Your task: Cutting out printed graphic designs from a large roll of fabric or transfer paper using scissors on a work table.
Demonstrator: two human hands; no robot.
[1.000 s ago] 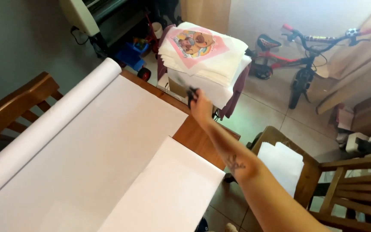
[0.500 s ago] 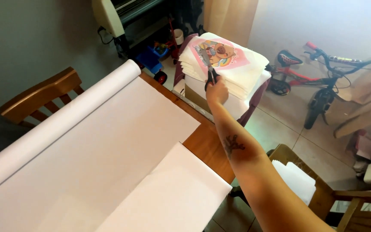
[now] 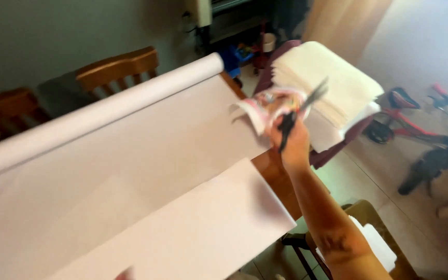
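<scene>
Ref = paper roll (image 3: 99, 111), lying across table (image 3: 276, 171) w/ sheet unrolled toward viewer. Chair (image 3: 117, 67) behind roll. L hand: only a blurred sliver at bottom edge, grip can't tell. R of roll's end: R hand (image 3: 291, 140) clamped on scissors (image 3: 299, 116) plus printed sheet (image 3: 265, 106). 0.5 s ago print lay on stack (image 3: 333, 78); now lifted off, carried toward roll. Bike (image 3: 431, 129) far R.
</scene>
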